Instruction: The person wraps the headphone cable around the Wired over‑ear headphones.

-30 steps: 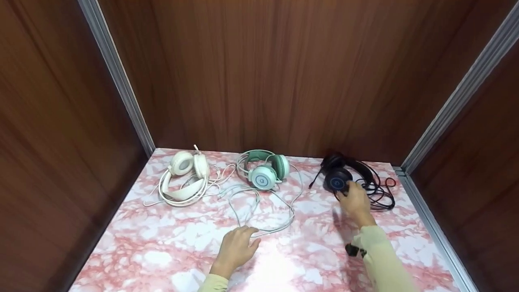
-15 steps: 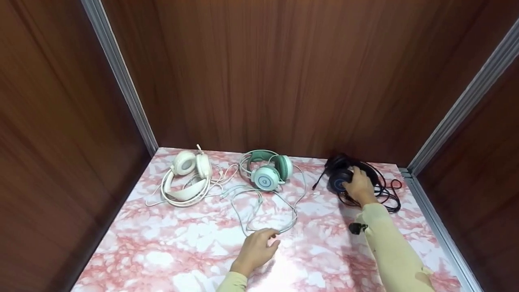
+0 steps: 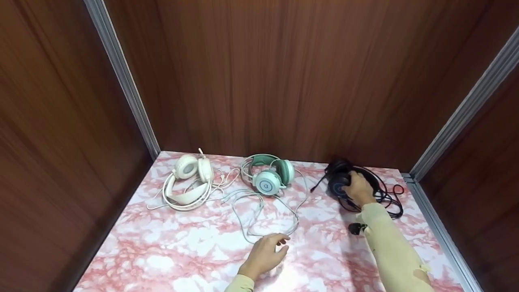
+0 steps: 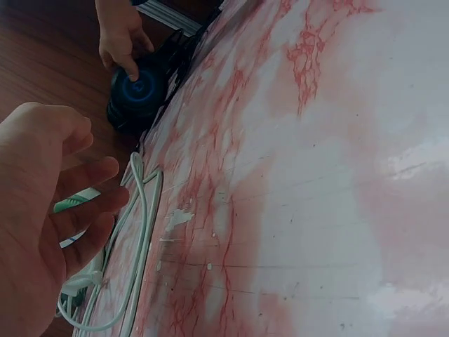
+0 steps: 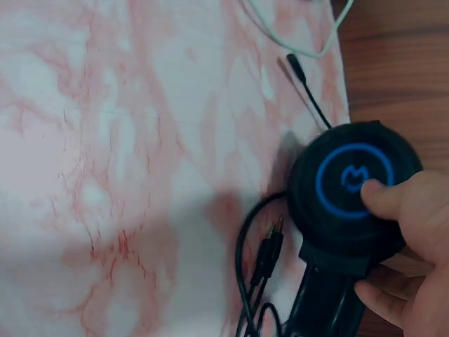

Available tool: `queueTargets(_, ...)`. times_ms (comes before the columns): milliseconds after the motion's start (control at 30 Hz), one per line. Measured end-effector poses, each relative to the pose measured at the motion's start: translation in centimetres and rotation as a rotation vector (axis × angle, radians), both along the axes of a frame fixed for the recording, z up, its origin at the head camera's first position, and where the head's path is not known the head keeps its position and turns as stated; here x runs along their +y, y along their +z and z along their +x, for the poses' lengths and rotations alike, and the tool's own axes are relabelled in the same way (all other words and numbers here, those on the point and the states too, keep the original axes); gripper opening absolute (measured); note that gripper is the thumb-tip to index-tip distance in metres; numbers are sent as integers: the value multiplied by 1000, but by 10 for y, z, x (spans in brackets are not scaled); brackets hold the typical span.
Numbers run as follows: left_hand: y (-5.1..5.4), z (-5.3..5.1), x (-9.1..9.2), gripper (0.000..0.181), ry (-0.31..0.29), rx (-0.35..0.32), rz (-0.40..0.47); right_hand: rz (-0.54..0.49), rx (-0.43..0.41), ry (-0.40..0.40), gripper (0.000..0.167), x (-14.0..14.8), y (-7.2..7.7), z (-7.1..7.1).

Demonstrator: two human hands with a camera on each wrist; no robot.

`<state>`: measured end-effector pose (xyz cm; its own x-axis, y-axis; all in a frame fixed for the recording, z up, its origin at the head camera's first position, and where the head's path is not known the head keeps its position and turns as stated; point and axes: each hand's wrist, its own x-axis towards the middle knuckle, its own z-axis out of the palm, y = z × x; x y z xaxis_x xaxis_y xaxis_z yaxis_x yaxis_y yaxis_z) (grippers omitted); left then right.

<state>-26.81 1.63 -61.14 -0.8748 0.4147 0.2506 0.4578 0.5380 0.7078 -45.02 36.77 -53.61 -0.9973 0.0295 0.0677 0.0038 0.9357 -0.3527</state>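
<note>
Watching the right hand (image 3: 359, 190), we lose some fingers behind the black headset (image 5: 333, 210), pinched between them and the thumb; the left hand's (image 3: 265, 255) fingers bend loosely.

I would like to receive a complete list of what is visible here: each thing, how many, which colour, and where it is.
White headset: 1, white, table's far left
Green headset: 1, pale and darker green, far middle
Black headset: 1, black with blue ring, far right
Cables: white, pale green, black, around their headsets; tangled, exact count unclear
Plugs: 2, black, beside the black headset
Microphone boom: 1 plainly seen, black, extending from the black headset
Table: 1, white with red marbling, beneath everything
Panels: 3, brown, back and both sides
Metal strips: at least 3, grey, corners and right edge
Small object: 1, black, at right wrist
Sleeves: 2, pale yellow, both arms
Left hand: 1, bare, near pale green cable
Right hand: 1, bare, gripping black headset
</note>
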Motion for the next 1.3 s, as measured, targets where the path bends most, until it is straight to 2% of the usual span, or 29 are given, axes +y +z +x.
queueTargets(167, 1, 5, 7, 26, -18, -44, 3, 20, 55, 19, 60, -11, 11, 17)
queueTargets(333, 2, 8, 15, 26, -50, -46, 26, 39, 139, 35, 57, -24, 15, 45)
queueTargets(567, 1, 11, 14, 25, -44, -8, 90, 33, 323, 88, 54, -45, 18, 96)
queueTargets(667, 2, 16, 13, 24, -50, -18, 137, 34, 395, 104, 53, -53, 23, 120)
queueTargets(800, 7, 25, 8, 25, -75, -52, 188, 19, 442, 127, 54, -62, 30, 151)
queueTargets(933, 13, 38, -2, 26, -67, -63, 217, -2, 447, 170, 57, -73, 29, 175)
queueTargets(1067, 22, 47, -14, 27, -26, -27, 240, -20, 447, 221, 56, -86, 24, 194)
queueTargets(1133, 27, 50, -19, 26, -2, 14, 254, -28, 455, 254, 55, -92, 21, 202)
queueTargets(1300, 37, 44, -29, 24, 31, 123, 313, -53, 504, 355, 55, -101, 11, 211)
